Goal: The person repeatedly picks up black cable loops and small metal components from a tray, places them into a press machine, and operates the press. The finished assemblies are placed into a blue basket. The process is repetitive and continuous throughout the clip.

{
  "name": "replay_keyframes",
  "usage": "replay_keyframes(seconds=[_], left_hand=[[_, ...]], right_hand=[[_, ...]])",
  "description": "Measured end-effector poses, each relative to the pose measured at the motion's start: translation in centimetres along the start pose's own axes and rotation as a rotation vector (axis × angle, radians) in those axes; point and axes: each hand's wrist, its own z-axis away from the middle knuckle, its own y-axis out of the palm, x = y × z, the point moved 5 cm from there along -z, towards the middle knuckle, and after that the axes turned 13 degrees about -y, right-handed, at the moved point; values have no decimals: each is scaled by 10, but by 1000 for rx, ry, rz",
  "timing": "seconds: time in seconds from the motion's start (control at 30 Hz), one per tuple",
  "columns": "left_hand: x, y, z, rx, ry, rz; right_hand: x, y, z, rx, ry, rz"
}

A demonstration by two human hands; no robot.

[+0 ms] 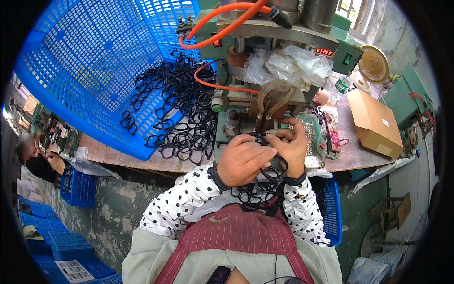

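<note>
At the front of a green press machine (272, 102), both of my hands are close together. My left hand (243, 161) is closed, its fingers bent over a black cord loop (285, 166). Beside it, my right hand (292, 147) pinches the loop with thumb and fingers below the machine's working head; the exact grip is partly covered. More black loops (257, 194) hang and lie in my lap under the hands. To the left, a large heap of black loops (189, 111) spills out of a tipped blue plastic basket (75, 71) onto the table.
A tray of small metal parts (309, 137) stands right of the press. Farther right are a pink patterned pouch (332, 132) and a cardboard box (376, 123). Orange hoses (222, 21) curve across the machine. Blue crates (71, 246) and another person (40, 158) are at the left.
</note>
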Motion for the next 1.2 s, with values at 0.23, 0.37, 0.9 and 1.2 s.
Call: replay_keyframes(seconds=[0.23, 0.37, 0.9, 1.2], left_hand=[[0, 4, 14, 67, 85, 61], [-11, -2, 15, 78, 165, 73], [16, 18, 12, 278, 167, 243], [5, 7, 18, 165, 151, -42]], right_hand=[[6, 13, -8, -56, -58, 2], [6, 18, -13, -68, -49, -60], [-72, -119, 5, 11, -103, 1336], [-100, -121, 0, -190, -152, 850]])
